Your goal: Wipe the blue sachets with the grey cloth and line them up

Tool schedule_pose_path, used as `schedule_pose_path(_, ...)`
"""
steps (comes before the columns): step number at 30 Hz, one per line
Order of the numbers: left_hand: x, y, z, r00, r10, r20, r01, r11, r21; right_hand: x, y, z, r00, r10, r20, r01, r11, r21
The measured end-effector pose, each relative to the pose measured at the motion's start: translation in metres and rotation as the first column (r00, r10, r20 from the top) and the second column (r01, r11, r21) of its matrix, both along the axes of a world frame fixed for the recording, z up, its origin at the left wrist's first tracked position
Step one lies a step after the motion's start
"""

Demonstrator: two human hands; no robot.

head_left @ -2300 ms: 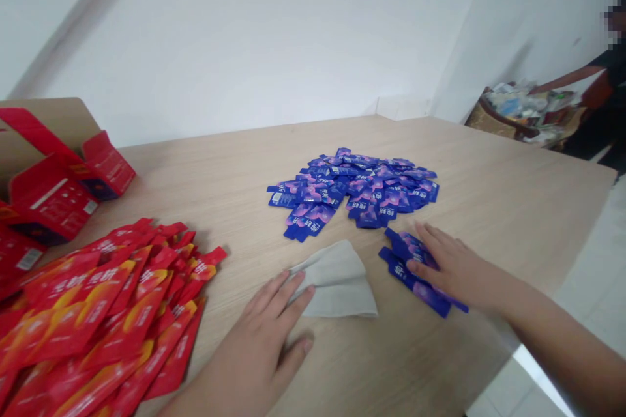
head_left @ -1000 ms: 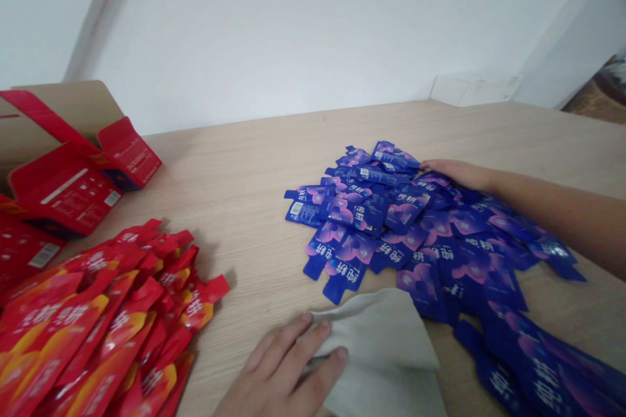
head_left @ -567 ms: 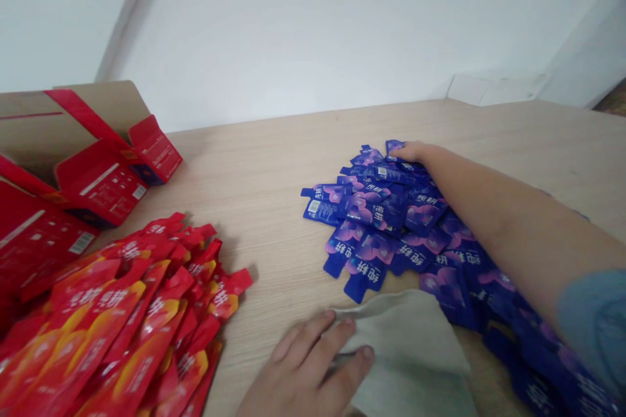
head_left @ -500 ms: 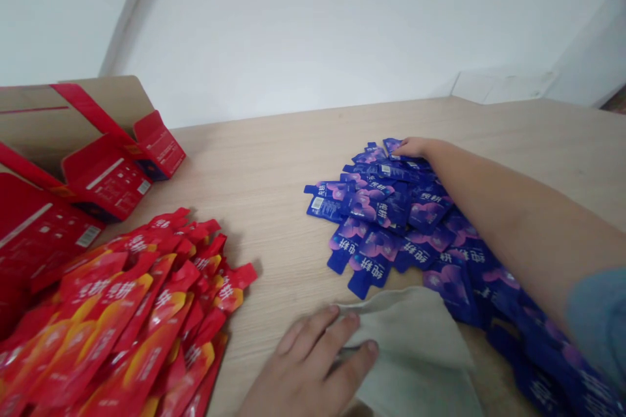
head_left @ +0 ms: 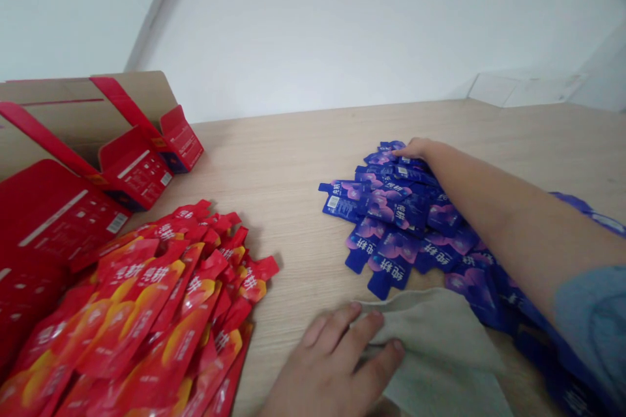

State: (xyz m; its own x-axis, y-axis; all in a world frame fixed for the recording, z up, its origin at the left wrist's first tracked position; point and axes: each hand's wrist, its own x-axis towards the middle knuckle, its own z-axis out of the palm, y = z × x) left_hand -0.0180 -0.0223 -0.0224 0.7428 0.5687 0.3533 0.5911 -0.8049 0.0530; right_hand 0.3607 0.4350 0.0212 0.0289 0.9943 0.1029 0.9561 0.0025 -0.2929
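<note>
My right hand (head_left: 417, 148) reaches to the far end of a spread pile of blue-purple sachets (head_left: 386, 205). Its fingers are closed at the edge of a blue sachet (head_left: 394, 145) there; the far fingers are partly hidden. At the lower middle, my left hand (head_left: 337, 361) lies palm down with fingers apart, its fingertips on the edge of a grey-green cloth bag (head_left: 440, 339). The bag lies flat and slightly rumpled, just in front of the blue pile.
A heap of red and orange sachets (head_left: 161, 313) fills the lower left. Behind it stand open red cardboard boxes (head_left: 137, 169) with flaps up. The wooden table (head_left: 274, 176) meets a white wall (head_left: 342, 26). A white box-like fixture (head_left: 528, 89) stands at the back right.
The view has turned slightly left, so everything sits further right. The blue sachet at my right fingertips has shifted and lies flatter. My left hand remains on the bag.
</note>
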Motion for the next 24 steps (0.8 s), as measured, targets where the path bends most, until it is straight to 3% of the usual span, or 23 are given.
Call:
schedule_pose_path(4,0.001,-0.001,0.0,1.0,-0.003,0.008,0.003,1.0,0.0,-0.01,0.0,0.0,0.995,-0.009,0.098,0.014,0.999,-0.053)
schedule_pose_path(7,0.003,-0.002,0.005,1.0,0.001,0.013,0.0,0.997,-0.072,-0.017,-0.002,0.006,0.988,0.016,0.153,-0.005,0.997,-0.073)
schedule_pose_path(11,0.003,-0.005,0.013,1.0,0.006,0.025,-0.001,0.978,-0.211,-0.02,-0.017,0.025,0.982,0.042,0.183,-0.029,0.997,-0.076)
schedule_pose_path(14,0.004,-0.008,0.017,0.998,0.017,0.061,0.001,0.958,-0.288,-0.026,-0.04,0.044,0.982,0.056,0.181,-0.057,0.998,-0.001)
schedule_pose_path(17,0.006,-0.011,0.025,0.994,0.029,0.104,0.008,0.941,-0.339,-0.047,-0.077,0.059,0.979,0.116,0.168,-0.137,0.984,0.117)
schedule_pose_path(19,0.009,-0.014,0.033,0.992,0.012,0.123,0.032,0.936,-0.352,-0.07,-0.112,0.063,0.96,0.229,0.163,-0.256,0.952,0.167)
schedule_pose_path(21,0.012,-0.017,0.04,0.991,-0.008,0.134,0.055,0.934,-0.352,-0.099,-0.156,0.057,0.9,0.402,0.17,-0.429,0.887,0.17)
schedule_pose_path(24,0.015,-0.023,0.047,0.991,-0.015,0.133,0.06,0.939,-0.34,-0.137,-0.23,0.032,0.753,0.636,0.173,-0.657,0.744,0.122)
